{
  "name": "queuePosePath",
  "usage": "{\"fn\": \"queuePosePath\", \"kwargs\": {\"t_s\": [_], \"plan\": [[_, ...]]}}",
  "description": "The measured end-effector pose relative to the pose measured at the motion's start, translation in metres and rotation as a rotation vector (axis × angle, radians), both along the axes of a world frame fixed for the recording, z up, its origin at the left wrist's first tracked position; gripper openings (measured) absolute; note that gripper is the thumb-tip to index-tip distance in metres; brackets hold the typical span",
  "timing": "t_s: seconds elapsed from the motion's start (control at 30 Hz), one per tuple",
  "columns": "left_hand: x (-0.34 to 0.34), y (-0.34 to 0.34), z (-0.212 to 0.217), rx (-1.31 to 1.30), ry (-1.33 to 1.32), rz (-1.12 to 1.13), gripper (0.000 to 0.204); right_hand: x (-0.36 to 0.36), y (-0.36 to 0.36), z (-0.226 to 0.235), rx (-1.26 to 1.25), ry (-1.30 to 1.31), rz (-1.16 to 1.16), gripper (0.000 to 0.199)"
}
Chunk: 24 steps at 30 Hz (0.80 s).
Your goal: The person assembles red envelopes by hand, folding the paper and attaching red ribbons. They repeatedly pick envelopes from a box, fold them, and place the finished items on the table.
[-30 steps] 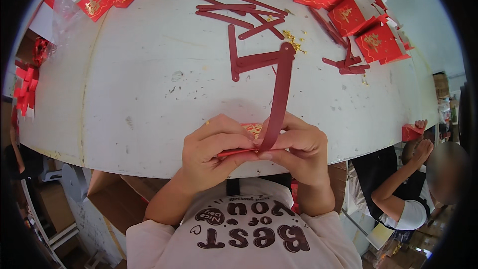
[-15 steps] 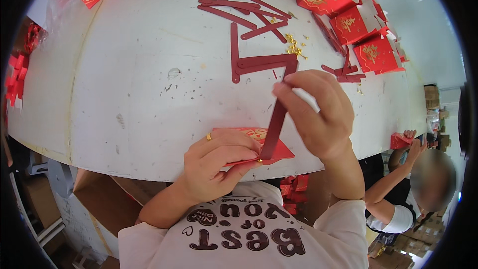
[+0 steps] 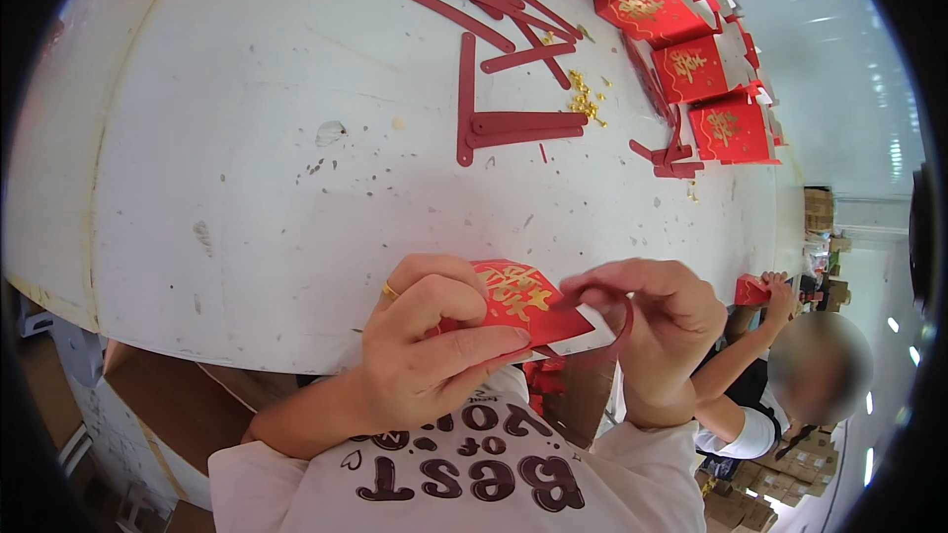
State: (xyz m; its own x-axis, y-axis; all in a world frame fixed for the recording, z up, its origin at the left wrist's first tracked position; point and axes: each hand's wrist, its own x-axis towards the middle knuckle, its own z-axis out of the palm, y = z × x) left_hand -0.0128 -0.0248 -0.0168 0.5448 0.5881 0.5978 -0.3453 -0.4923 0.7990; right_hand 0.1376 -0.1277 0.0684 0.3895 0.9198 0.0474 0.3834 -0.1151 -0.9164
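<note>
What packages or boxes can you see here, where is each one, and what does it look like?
Red box: flat, gold emblem, held by the left hand and right hand at the table's near edge.
Red boxes: row along the white table's far right, square, gold emblems.
Cardboard cartons: brown, stacked, far right.

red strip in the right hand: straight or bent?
Bent. The thin red strip curves in a loop from the right hand back under the red gold-printed card that the left hand grips.
</note>
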Motion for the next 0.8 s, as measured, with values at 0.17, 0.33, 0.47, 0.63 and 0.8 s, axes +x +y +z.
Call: {"fn": "queuePosePath", "kwargs": {"t_s": [0.17, 0.33, 0.47, 0.63, 0.8], "plan": [[0.0, 0.001, 0.001, 0.03, 0.014, 0.017, 0.027, 0.001, 0.002, -0.008, -0.006, -0.075, 0.133, 0.023], [0.001, 0.0, 0.003, 0.033, 0.022, 0.045, 0.024, 0.002, -0.002, -0.004, -0.039, -0.044, 0.153, 0.023], [0.0, 0.0, 0.003, 0.037, 0.041, 0.037, 0.027, 0.009, 0.0, -0.005, 0.09, -0.256, 0.305, 0.024], [0.0, -0.008, 0.009, -0.184, 0.084, -0.039, 0.03, 0.011, -0.003, 0.0, 0.187, -0.431, 0.434, 0.028], [0.001, -0.003, 0.011, -0.03, 0.063, -0.025, 0.027, 0.01, -0.009, -0.01, 0.169, -0.23, 0.355, 0.039]]}}
